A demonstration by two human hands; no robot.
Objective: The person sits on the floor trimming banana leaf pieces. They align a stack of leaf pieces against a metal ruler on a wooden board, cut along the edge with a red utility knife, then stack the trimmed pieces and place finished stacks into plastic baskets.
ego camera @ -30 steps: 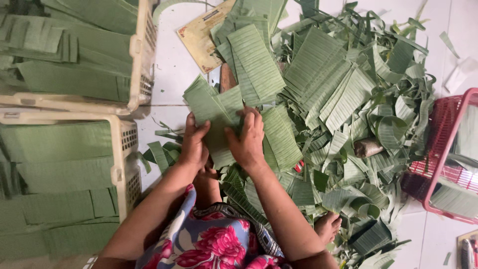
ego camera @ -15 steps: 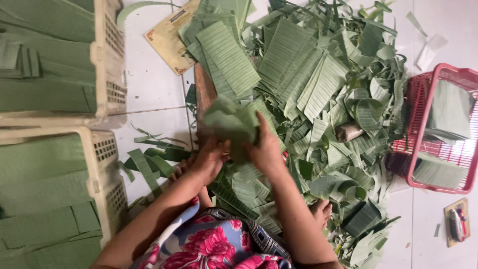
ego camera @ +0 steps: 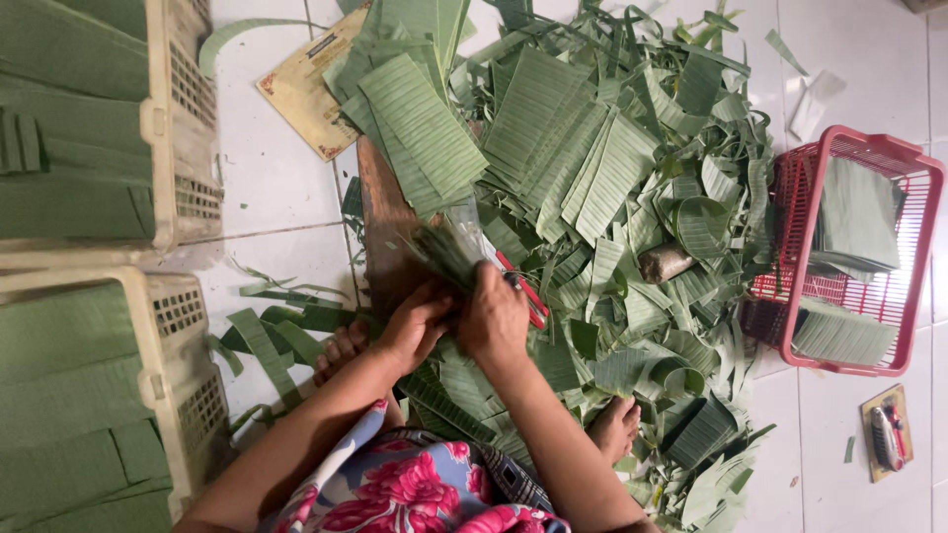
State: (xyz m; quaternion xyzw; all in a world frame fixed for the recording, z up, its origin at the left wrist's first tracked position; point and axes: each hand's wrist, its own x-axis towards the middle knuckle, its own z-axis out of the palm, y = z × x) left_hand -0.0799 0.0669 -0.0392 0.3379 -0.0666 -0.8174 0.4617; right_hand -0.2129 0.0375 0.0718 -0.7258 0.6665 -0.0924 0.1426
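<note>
Mid-frame, a bunched banana leaf strip (ego camera: 446, 255) is pinched shut by the left hand (ego camera: 415, 324) and right hand (ego camera: 494, 318); edges are probably best kept squared, red-handled scissors (ego camera: 523, 291) just beside.

A second ago both hands lay flat on a broad leaf piece held open over the pile. Half a second ago they had gathered it into a bunch. Now the left hand (ego camera: 415, 326) and right hand (ego camera: 492, 318) have drawn close together and pinch a narrow folded leaf bundle (ego camera: 446, 252) over the wooden board (ego camera: 380, 222), beside the red-handled cutter (ego camera: 523, 291), which was covered before.
</note>
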